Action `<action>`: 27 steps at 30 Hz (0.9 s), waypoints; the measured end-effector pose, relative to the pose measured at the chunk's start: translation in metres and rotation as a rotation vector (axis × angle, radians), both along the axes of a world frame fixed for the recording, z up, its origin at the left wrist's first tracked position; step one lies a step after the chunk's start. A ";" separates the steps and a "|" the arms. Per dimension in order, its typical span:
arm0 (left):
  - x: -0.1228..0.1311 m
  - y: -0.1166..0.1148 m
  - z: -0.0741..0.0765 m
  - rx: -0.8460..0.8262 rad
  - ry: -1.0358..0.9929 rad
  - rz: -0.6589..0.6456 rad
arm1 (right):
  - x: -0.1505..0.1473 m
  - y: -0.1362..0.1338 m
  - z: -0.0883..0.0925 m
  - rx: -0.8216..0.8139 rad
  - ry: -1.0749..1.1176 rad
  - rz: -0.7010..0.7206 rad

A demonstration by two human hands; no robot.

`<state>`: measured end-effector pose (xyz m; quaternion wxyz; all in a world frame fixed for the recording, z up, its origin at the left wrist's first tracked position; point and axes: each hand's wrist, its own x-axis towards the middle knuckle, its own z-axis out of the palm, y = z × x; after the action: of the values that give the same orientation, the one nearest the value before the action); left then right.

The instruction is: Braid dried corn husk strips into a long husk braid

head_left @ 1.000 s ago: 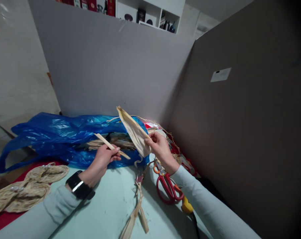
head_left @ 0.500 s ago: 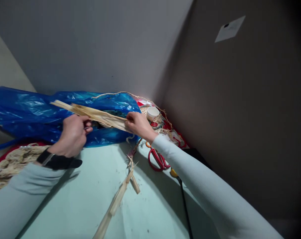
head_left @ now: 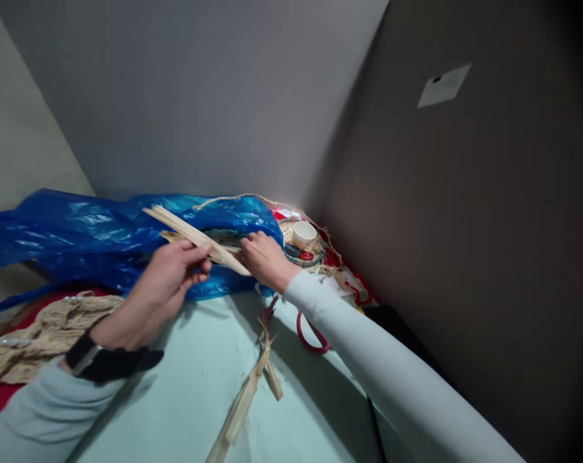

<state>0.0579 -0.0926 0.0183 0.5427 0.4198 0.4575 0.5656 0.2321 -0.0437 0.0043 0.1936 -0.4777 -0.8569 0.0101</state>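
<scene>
My left hand [head_left: 168, 273] pinches a pale dry leaf strip [head_left: 189, 236] that slants up and left over the mouth of a blue plastic bag [head_left: 93, 235]. My right hand [head_left: 262, 256] is closed at the bag's opening, gripping the lower end of the same dried strips. More dried leaves show inside the bag between my hands. A black watch [head_left: 96, 361] sits on my left wrist.
Loose leaf strips [head_left: 245, 399] lie on the pale green table [head_left: 185, 392]. Red-handled scissors [head_left: 313, 334] rest under my right forearm. A white cup [head_left: 304, 234] stands on a woven mat near the corner. Braided straw rope [head_left: 35, 331] lies at left. Grey partitions enclose the back and right.
The wide leaf my right hand held up has gone down to the bag's mouth. Both hands moved to the bag opening, and my left hand now pinches a narrower strip.
</scene>
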 end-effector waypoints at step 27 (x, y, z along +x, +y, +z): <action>0.076 -0.066 -0.031 -0.004 0.397 -0.540 | 0.069 -0.142 -0.037 -0.529 1.150 -0.027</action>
<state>0.1341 -0.1585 -0.0127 0.5740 0.6267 0.4278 0.3078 0.3010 -0.1855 -0.0330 0.4984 -0.4383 -0.5785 0.4742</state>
